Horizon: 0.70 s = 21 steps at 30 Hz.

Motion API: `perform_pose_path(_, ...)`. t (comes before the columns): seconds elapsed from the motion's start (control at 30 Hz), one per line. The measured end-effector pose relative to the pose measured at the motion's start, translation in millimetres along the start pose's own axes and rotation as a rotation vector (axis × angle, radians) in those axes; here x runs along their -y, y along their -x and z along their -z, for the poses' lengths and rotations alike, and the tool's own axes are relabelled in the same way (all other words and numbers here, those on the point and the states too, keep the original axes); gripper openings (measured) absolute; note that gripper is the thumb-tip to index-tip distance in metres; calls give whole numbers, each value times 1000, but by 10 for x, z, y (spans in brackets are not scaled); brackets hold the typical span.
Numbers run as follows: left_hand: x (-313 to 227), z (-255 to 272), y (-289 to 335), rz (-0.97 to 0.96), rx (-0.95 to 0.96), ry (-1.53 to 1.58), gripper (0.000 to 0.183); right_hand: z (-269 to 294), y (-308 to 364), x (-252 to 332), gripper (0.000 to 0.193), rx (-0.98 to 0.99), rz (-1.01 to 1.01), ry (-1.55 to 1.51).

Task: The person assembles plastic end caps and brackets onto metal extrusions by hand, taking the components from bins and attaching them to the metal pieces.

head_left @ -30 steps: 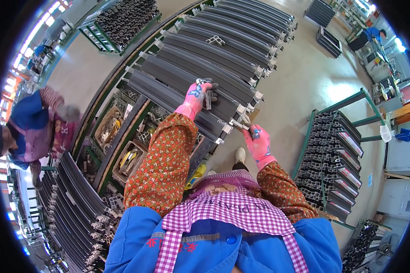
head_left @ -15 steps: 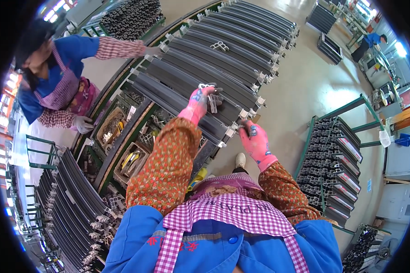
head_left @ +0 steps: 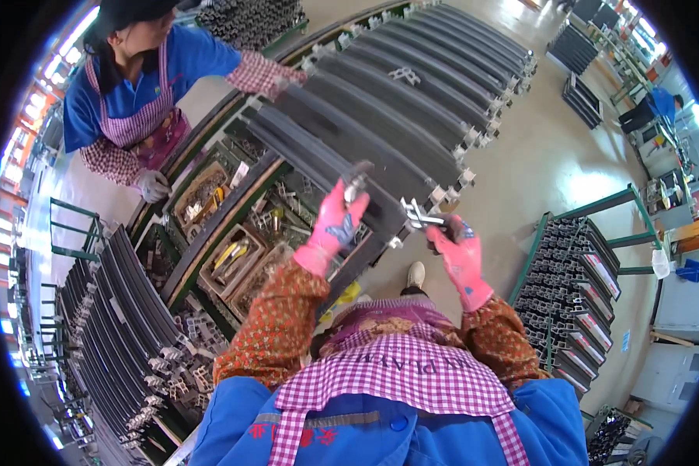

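Silver connector (head_left: 418,217) juts from the pinched fingertips of the right hand (head_left: 460,252), gloved in pink, just beside the near end of the dark grey profiles (head_left: 380,144). These lie side by side across a green-framed bench, with pale end fittings (head_left: 467,177) along their right ends. The left hand (head_left: 335,221), also in a pink glove, is over the nearest profiles; its fingers are bent around or against a small metallic piece (head_left: 355,189), but blur hides whether it is gripped. A cluster of pale connectors (head_left: 404,75) rests farther up the profiles. Left of the bench, a co-worker in a blue shirt (head_left: 136,93) reaches one arm toward the profiles' far ends. Yellow-handled tools (head_left: 231,255) lie in a tray below.
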<state>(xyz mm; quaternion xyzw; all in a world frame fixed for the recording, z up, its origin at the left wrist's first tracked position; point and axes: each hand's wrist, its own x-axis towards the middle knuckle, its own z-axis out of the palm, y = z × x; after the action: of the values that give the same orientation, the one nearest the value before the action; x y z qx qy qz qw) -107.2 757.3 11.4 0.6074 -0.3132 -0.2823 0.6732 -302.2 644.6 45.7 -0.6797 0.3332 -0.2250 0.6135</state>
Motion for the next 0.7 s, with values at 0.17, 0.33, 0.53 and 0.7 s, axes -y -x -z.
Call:
perform_pose_path(0.17, 373, 345, -156, -171, -29, -588, 56, 69, 326, -352, 15, 11, 200, 467)
perform_pose_path(0.33, 531, 236, -171, -318, -33, -472, 58, -83, 287, -350, 15, 9, 211, 570)
perform_pose_path(0.53, 505, 186, -145, -296, -43, -511, 59, -102, 353, -436, 17, 125, 404, 950)
perform_pose_path(0.7, 495, 182, -123, -330, -54, -579, 56, -369, 157, -439, 16, 112, 405, 985)
